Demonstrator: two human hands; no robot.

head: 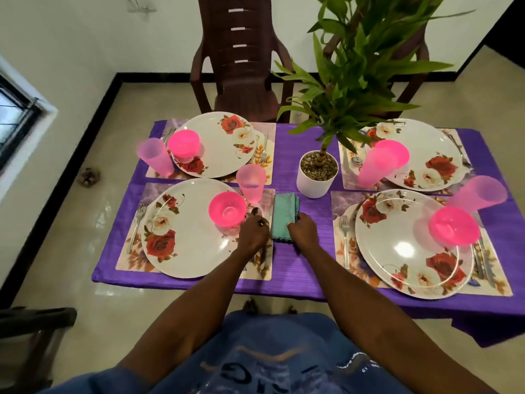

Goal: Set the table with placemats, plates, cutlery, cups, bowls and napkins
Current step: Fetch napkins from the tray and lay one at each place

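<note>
At frame centre, my right hand (302,230) pinches the teal napkin (285,216) on the tabletop (301,268); my left hand (252,233) grips cutlery (263,251) beside the plate (184,237).

Beside the white pot (317,177), the left hand (252,233) hides the near-left cutlery, plant leaves (349,109) cover the far-right plate's (426,155) corner, and the second chair (412,52) is mostly screened.

Table under purple ribbed cloth (287,143) carries 4 floral rectangular placemats (264,268), w/ white cylindrical plant pot (315,183) at centre & folded teal cloth napkin (284,214) just beside near-left mat.
</note>
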